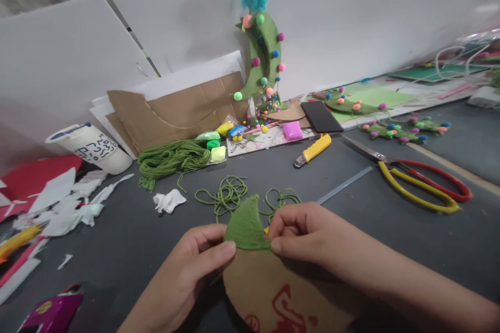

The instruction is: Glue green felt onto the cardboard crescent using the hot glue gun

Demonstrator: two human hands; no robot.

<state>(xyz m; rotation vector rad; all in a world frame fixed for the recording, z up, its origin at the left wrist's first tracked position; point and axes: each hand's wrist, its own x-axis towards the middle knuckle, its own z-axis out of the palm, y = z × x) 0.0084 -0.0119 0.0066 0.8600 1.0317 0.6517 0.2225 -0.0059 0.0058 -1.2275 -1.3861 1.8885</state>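
Note:
A curved cardboard piece [265,276] with red print is in front of me, its pointed far end covered in tightly wound green yarn [245,225]. My left hand [191,265] grips its left edge, the thumb lying near the border between yarn and bare cardboard. At the right edge of the winding, my right hand [308,234] has its thumb and forefinger pinched on the yarn; the strand itself is mostly hidden by the fingers. Loose loops of green yarn [224,195] lie on the table just beyond the piece.
Right of me lie scissors [390,166], a yellow utility knife [314,150] and a glue stick [346,184]. A green yarn skein [174,160], paper cup [94,148] and black phone [321,117] sit farther back. Behind stands a green crescent [269,52] with pompoms. Paper scraps [78,213] litter the left.

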